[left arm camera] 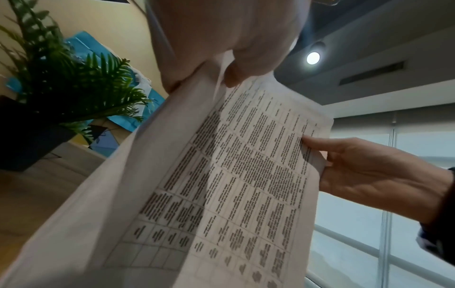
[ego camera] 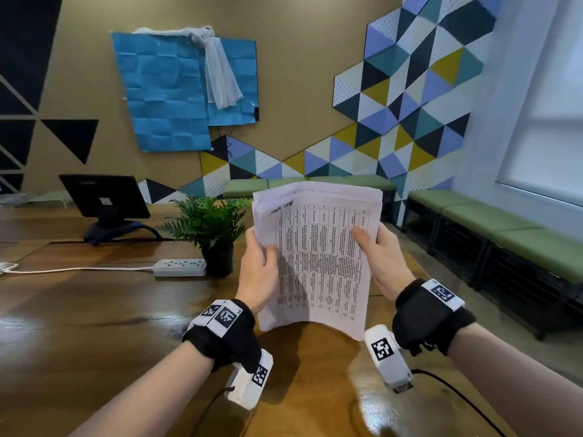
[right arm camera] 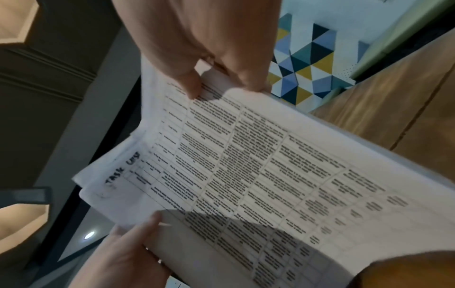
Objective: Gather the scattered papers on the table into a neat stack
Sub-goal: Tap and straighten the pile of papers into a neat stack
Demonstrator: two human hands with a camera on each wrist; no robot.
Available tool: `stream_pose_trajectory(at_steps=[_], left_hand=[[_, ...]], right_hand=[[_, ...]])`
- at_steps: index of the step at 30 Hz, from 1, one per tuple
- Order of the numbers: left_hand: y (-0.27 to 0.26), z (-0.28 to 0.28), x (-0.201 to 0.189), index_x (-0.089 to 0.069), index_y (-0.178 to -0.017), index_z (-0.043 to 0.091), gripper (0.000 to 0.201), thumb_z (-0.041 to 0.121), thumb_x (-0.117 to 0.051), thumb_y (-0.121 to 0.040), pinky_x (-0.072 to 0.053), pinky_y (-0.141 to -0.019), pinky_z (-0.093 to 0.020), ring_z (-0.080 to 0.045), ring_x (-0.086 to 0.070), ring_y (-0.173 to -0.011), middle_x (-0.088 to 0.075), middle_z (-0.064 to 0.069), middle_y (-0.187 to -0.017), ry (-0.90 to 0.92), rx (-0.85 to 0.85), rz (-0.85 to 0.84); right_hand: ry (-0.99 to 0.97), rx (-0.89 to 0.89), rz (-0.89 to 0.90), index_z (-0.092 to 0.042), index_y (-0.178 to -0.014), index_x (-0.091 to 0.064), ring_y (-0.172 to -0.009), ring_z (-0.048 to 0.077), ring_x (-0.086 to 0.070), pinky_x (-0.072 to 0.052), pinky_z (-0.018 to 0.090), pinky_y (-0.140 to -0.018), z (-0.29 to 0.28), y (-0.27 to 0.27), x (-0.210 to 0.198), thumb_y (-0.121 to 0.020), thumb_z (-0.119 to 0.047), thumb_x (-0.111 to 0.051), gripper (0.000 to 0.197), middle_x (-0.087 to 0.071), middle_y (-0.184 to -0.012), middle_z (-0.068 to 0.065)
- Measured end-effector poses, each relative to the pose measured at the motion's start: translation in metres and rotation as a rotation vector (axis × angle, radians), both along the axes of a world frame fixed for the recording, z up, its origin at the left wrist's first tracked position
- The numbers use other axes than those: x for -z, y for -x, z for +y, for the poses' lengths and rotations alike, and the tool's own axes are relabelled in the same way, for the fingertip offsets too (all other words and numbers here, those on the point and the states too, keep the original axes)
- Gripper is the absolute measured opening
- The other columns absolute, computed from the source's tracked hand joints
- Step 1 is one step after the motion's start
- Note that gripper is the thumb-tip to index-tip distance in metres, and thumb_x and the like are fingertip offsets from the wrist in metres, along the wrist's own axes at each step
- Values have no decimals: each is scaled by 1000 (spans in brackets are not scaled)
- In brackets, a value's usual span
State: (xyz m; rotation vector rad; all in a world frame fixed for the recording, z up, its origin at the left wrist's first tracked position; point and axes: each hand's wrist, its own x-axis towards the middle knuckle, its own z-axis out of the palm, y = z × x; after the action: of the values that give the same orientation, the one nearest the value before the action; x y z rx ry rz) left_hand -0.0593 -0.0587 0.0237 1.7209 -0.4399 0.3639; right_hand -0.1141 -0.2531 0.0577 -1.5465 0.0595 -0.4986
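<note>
While both of my hands pinch its side edges, left hand [ego camera: 258,272] and right hand [ego camera: 380,261], the sheaf of papers [ego camera: 318,253] stands upright on the table [ego camera: 94,310], beside the potted plant [ego camera: 209,228] (light, floppy, bowing); its long axis runs vertical, heading uppermost.

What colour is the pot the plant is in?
Black pot, seen best in the head view.
</note>
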Motion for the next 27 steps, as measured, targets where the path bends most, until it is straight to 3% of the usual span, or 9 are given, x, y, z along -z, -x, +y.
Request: stream_pose_trajectory(at_steps=[2, 4, 6, 8, 11, 14, 18, 22, 27], left_hand=[[2, -1, 0, -33, -118, 23, 25, 12, -42, -98, -48, -96, -41, -21, -58, -107, -56, 6, -107, 12, -20, -22], [2, 1, 1, -27, -125, 30, 44, 10, -49, -93, -47, -103, -42, -19, -56, -115, -53, 2, -118, 28, -17, -27], [-2, 5, -3, -18, -140, 39, 69, 14, -56, -88, -44, -106, -47, -22, -52, -121, -46, -5, -132, 5, -57, -97], [-5, 7, -11, -8, -150, 30, 84, 19, -60, -86, -46, -104, -45, -24, -53, -119, -40, -8, -138, -42, -93, -222], [-3, 10, -28, -2, -152, 23, 89, 13, -62, -87, -50, -84, -22, -10, -58, -89, -38, -10, -133, -189, -145, -423], [-2, 11, -36, -6, -146, 39, 86, 10, -62, -87, -53, -65, -21, -14, -56, -66, -39, -11, -127, -395, -187, -542], [-2, 13, -39, -25, -150, 31, 72, 13, -60, -89, -58, -66, -29, -16, -57, -67, -40, -8, -127, -471, -190, -541], [-3, 16, -39, -47, -140, 22, 52, 12, -58, -90, -49, -86, -20, -17, -61, -95, -41, -9, -132, -431, -146, -540], [-4, 17, -37, -53, -135, 17, 45, 10, -58, -90, -40, -98, -17, -1, -41, -111, -44, -9, -134, -385, -173, -553]], right_hand=[[73, 20, -40, -24, -101, -59, -98, 18, -67, -53, 43, -92, 2, 0, 0, -96, -12, -49, 17, -68, -110, 4], [163, 71, -47, -20, -112, -51, -102, 20, -65, -54, 43, -90, 1, 1, 2, -93, -12, -54, 21, -66, -110, 2], [323, 169, -84, -21, -131, -38, -106, 20, -62, -51, 31, -86, -3, 3, 0, -90, -11, -57, 46, -60, -113, 1], [511, 264, -189, -25, -146, -22, -113, 12, -50, -41, 26, -95, -6, 7, -8, -90, -7, -55, 68, -52, -130, 6], [813, 332, -290, -30, -151, -8, -103, 19, -55, -46, 37, -89, -6, 9, -17, -91, -4, -51, 78, -39, -137, 10], [1091, 378, -282, -28, -151, -15, -75, 27, -60, -56, 44, -64, -5, 9, -17, -92, -11, -49, 70, -36, -134, 11], [1075, 392, -238, -24, -147, -32, -97, 26, -57, -52, 37, -76, -7, 9, -15, -94, -19, -50, 56, -34, -136, 10], [1014, 397, -249, -16, -133, -48, -102, 26, -57, -43, 26, -79, -6, 10, -17, -94, -15, -48, 39, -34, -138, 11], [971, 362, -305, -16, -138, -43, -97, 16, -50, -52, 35, -77, 0, 10, -20, -95, -9, -43, 43, -31, -141, 13]])
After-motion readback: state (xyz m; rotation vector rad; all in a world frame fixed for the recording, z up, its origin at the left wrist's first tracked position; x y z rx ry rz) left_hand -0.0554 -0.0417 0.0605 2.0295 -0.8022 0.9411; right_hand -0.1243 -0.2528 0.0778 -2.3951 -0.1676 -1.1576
